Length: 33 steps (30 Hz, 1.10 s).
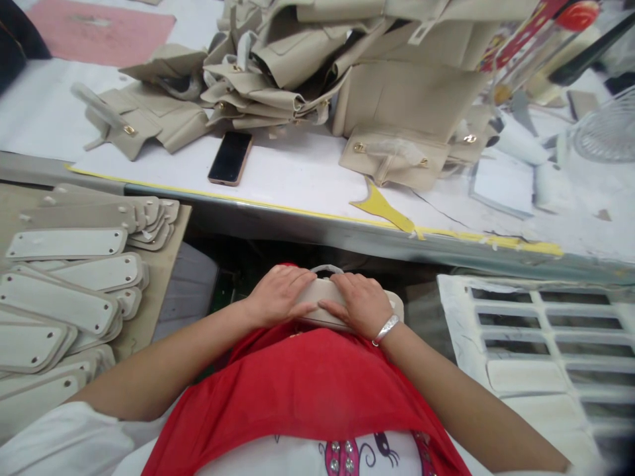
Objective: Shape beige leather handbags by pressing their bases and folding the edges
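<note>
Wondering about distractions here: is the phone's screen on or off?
Off, it seems: the phone lies face up, showing only black.

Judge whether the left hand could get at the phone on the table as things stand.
Probably yes: the phone lies uncovered near the front edge of the table, with nothing visible blocking the way, though the left hand would have to leave the beige bag.

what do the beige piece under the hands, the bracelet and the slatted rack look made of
Beige piece: probably leather or imitation leather, judging by its smooth, low-sheen surface. Bracelet: likely metal, polished and silvery, with bright highlights. Slatted rack: plastic or painted wood, perhaps; its dull off-white surface leaves that open.
</note>
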### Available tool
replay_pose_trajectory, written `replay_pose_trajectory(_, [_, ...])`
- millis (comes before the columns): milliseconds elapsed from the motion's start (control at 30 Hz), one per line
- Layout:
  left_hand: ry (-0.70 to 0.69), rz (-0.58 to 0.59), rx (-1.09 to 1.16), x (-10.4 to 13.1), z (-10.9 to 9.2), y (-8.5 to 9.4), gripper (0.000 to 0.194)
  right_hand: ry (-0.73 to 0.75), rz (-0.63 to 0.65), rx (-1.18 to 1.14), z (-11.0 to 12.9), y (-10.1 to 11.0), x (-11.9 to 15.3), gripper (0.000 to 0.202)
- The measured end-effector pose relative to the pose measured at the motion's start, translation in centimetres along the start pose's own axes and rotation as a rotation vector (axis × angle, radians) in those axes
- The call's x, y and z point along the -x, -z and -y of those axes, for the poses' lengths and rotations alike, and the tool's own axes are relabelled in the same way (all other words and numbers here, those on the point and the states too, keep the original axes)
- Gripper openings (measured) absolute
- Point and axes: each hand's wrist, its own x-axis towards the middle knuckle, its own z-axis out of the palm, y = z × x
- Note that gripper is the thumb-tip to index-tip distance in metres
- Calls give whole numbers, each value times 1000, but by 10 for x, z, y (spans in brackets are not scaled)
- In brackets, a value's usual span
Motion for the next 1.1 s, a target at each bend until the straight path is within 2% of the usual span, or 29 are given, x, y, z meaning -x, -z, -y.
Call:
replay_pose_trajectory(100, [38, 4, -16, 0, -2, -1, 44, 17, -20, 15, 2, -2, 4, 54])
replay_pose_trajectory(233, [26, -7, -30, 2, -2, -3, 46, 40, -60, 42, 4, -5, 10, 53])
replay_pose_trajectory(467, [7, 11, -68, 4, -1, -3, 46, 64, -24, 72, 4, -7, 13, 60])
replay_pose_trajectory(533, [-15, 24, -75, 5, -2, -2, 52, 97, -21, 69, 3, -6, 14, 65])
replay_pose_trajectory(633, [-91, 48, -83, 5, -2, 2, 76, 189, -29, 41, -1, -4, 17, 82])
replay_pose_trajectory(700, [-119, 67, -95, 5, -3, 4, 84, 223, -33, 20, -4, -4, 18, 89])
replay_pose_trajectory(900, [-112, 99, -138, 3, -4, 7, 77, 225, -4, 16, -5, -4, 16, 84])
replay_pose_trajectory(1100, [-122, 64, -104, 5, -3, 6, 84, 230, -26, 13, -5, -3, 18, 86])
